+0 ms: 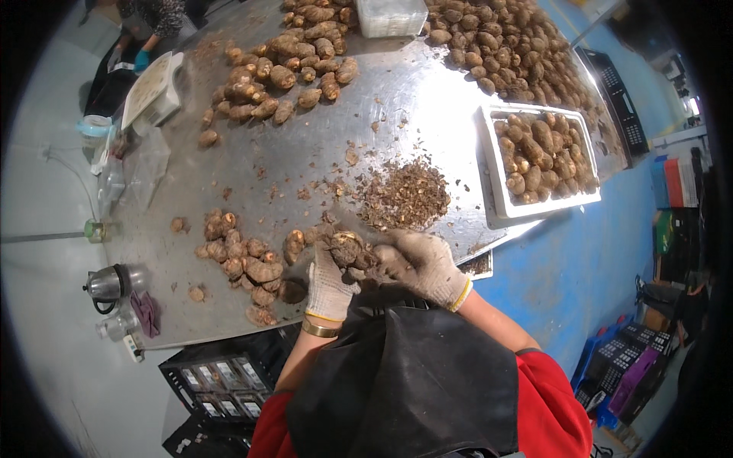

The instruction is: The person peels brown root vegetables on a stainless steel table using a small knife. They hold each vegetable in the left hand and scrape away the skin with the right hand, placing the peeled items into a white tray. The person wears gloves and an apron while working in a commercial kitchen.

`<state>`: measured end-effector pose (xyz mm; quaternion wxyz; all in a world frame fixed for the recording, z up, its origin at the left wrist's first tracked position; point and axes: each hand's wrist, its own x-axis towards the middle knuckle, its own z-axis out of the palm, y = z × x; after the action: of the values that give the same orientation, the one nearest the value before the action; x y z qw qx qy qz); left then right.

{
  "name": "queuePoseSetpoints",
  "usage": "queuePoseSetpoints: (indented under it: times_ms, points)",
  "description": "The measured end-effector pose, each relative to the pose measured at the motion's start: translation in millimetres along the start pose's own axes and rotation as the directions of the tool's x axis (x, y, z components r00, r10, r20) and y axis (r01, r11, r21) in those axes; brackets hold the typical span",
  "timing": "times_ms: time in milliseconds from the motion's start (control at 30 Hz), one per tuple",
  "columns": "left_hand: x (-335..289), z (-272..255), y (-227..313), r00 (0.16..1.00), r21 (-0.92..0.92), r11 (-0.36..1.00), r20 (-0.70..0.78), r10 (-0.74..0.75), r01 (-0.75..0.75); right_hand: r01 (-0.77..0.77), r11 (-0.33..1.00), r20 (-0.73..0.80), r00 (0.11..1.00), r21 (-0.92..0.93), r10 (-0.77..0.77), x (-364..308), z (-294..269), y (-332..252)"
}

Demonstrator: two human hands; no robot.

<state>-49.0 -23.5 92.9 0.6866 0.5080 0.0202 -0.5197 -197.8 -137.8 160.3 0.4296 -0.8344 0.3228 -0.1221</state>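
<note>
Both my hands wear pale knitted gloves with yellow cuffs. My left hand (330,286) is closed around a brown, dirt-covered taro clump (347,248) just above the near edge of the metal table (305,172). From the right, my right hand (426,263) grips the other side of the clump; its fingertips are partly hidden and slightly blurred. A single taro (294,246) lies beside my left hand. Farther left sits a small pile of taro (240,256). Beyond my hands is a heap of brown peelings and scraps (405,195).
A white foam box (500,179) of taro stands at the table's right edge. Larger taro piles (275,72) lie at the back, beside a clear plastic tub (391,19). At left are a white scale (151,91) and a kettle (105,286). Another person (156,27) works at far left.
</note>
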Motion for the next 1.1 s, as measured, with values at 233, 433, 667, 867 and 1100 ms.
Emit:
queuePoseSetpoints:
  times_ms: [233,433,667,867,1100]
  points:
    - [-3.8,14.7,11.9,0.989,0.298,0.951,-0.144,-0.041,0.083,-0.158,0.982,0.069,0.984,-0.103,0.165,1.8,11.8,4.1]
    - [0.9,1.0,4.3,0.996,-0.184,0.983,-0.088,0.013,-0.03,-0.368,0.923,-0.115,0.928,-0.115,0.355,-1.0,9.7,74.4]
    - [4.2,10.7,12.6,0.97,0.112,0.991,-0.24,-0.046,0.075,-0.063,0.994,0.11,0.991,-0.094,0.073,4.4,12.6,3.4]
    - [0.2,-7.9,-11.5,0.839,0.551,0.696,0.011,0.545,-0.46,-0.49,0.87,-0.132,0.868,-0.056,0.48,-7.8,26.4,123.9]
    - [13.7,5.0,4.8,0.978,0.048,0.991,-0.172,-0.118,0.127,-0.133,0.97,-0.034,0.989,0.203,0.143,3.8,3.7,4.4]
